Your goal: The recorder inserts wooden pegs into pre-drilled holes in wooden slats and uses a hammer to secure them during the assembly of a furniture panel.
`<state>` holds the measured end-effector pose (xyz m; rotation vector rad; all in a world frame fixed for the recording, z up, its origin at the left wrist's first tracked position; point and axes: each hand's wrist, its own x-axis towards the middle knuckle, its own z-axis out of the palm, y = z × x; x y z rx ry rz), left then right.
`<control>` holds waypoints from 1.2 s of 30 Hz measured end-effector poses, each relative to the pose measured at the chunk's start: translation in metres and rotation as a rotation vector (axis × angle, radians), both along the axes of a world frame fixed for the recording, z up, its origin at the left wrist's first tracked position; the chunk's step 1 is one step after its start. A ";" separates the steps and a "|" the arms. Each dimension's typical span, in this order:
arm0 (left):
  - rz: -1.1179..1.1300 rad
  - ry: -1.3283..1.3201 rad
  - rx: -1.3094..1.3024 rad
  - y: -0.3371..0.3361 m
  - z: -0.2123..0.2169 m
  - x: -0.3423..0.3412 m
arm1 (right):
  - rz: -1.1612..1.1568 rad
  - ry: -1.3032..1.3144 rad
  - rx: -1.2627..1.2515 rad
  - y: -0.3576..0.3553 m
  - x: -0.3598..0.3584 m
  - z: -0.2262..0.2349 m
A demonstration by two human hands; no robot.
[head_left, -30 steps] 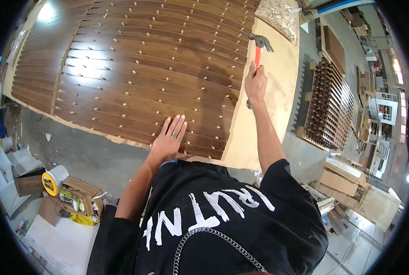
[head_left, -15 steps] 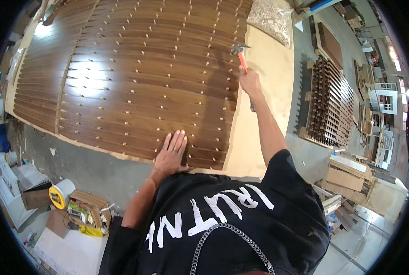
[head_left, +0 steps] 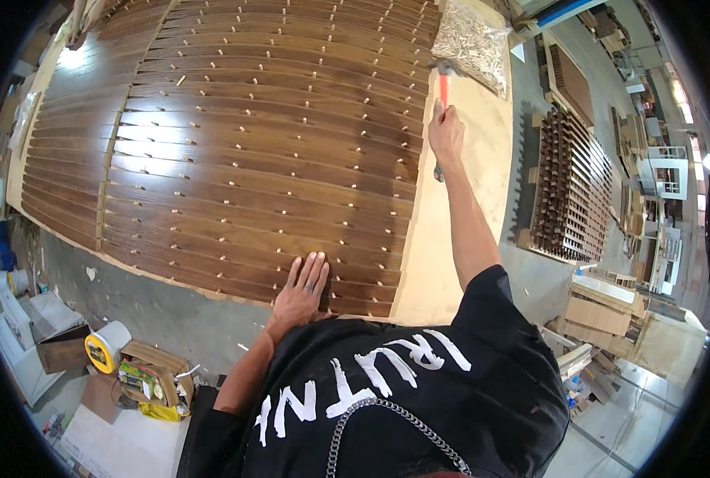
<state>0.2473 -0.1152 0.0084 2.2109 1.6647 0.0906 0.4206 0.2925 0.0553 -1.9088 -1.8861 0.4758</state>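
Far left, floor level: white boxes [head_left: 24, 334] and a yellow tape roll [head_left: 101, 350] beside an open carton [head_left: 157, 381] of mixed small goods, set just clear of the bench edge, apparently to stay within reach without crowding the work. Centre left to centre: slats [head_left: 259, 151], dark brown, long and narrow, laid edge to edge in rows over a pale board [head_left: 450, 255]; packed tight, probably so each steadies its neighbour. Pale dowels [head_left: 279, 249] stand up from the slats at regular spacing, some seated lower than others; exact depth cannot be told. Left hand [head_left: 301, 291]: flat, fingers spread, palm down on the nearest slats at the bench's near edge, gripping nothing; the pose reads as bracing, weight leaning in to pin the rows. A ring shows on one finger. Centre right: right hand [head_left: 447, 135], arm stretched forward, closed in a fist round the orange handle of a hammer [head_left: 444, 84], whose steel head is raised above the slats' right ends, near the border with the bare board; held high on the shaft's lower part, seemingly for swing. Upper right of centre: clear bag [head_left: 470, 44] of loose pale dowels resting on the board just beyond the hammer, close to the hand that needs them. Right: stacked rack [head_left: 570, 187] of further dark slats on the floor, well apart from the bench. Far right: cartons [head_left: 602, 315] and shelving, blurred.
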 end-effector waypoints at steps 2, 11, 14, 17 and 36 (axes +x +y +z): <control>-0.013 0.004 -0.008 0.003 0.002 0.000 | 0.016 -0.058 0.020 0.012 0.007 -0.025; -0.012 -0.034 -0.069 0.005 0.003 0.002 | 0.029 -0.023 0.029 0.035 0.003 -0.009; -0.009 0.010 -0.032 0.004 0.004 0.004 | 0.039 -0.046 0.161 0.048 0.000 -0.033; -0.008 -0.002 -0.095 0.005 0.001 0.002 | 0.097 -0.133 0.056 0.073 0.010 -0.061; 0.005 -0.013 -0.115 0.007 0.007 0.002 | 0.001 -0.051 0.106 0.131 -0.020 -0.051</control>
